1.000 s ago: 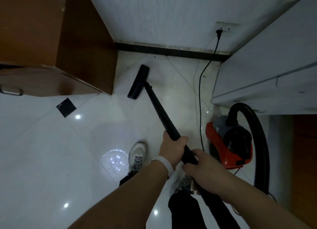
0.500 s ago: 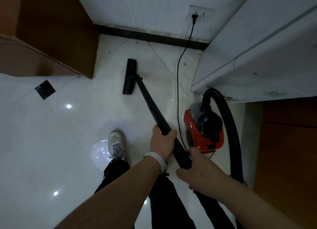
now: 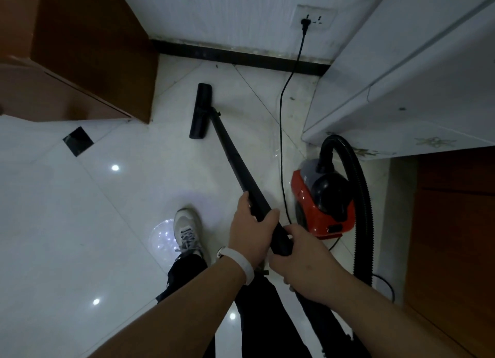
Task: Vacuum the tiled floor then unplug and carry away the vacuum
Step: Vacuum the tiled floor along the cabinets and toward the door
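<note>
Vacuum wand [image 3: 235,165], a long black tube, runs from the near centre up and leftward across the white tiled floor [image 3: 80,223], gripped by a person with both bare hands. Nearest, the right hand [image 3: 300,264] is wrapped tight around the lower end of the tube; just above it, touching distance away, the left hand [image 3: 251,231], with a white band [image 3: 242,264] at the wrist, is also closed around the tube. A grey-and-white sneaker [image 3: 187,231] stands on the tile to the left of the hands. To the right of the grip sits the red and black vacuum body [image 3: 321,199], its ribbed black hose [image 3: 360,197] arching up from the top and down the right side. Beyond the hands, the wand ends at the flat black floor head [image 3: 201,111], resting on the tile near a brown wooden cabinet [image 3: 88,49]. A black power cord [image 3: 281,132] trails from beside the canister to the far wall, where its plug [image 3: 304,25] sits in a white socket [image 3: 316,19].
</note>
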A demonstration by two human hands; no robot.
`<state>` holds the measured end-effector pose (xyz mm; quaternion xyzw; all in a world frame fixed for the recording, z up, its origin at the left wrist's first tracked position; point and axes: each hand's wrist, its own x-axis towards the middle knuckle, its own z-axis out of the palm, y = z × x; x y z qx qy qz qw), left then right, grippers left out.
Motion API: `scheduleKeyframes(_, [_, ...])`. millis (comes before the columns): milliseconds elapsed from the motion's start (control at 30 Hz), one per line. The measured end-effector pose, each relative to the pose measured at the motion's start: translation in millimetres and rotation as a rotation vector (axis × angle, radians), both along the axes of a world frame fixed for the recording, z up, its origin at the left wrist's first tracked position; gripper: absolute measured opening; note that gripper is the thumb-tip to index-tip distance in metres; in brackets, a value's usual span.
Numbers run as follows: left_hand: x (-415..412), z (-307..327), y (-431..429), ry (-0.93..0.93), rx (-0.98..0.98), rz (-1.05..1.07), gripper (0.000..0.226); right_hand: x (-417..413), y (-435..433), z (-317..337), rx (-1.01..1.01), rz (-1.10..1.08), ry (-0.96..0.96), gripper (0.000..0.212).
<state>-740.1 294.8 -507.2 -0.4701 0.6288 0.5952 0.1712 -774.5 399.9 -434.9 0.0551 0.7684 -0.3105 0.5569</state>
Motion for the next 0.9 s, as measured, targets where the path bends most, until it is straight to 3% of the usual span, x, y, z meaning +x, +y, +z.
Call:
scheduleKeyframes(433, [-4.3, -14.5, -70.3, 0.025, 0.007, 0.076, 0.068, -1.5, -71.5, -18.0, 0.013, -0.013, 0.007, 0.037])
scheduleKeyframes(900, [-15.1, -11.2, -169.2, 0.06, -0.007, 0.103, 0.067, -13.1, -171.3, -10.9, -0.034, -0.051, 0.024, 0.03])
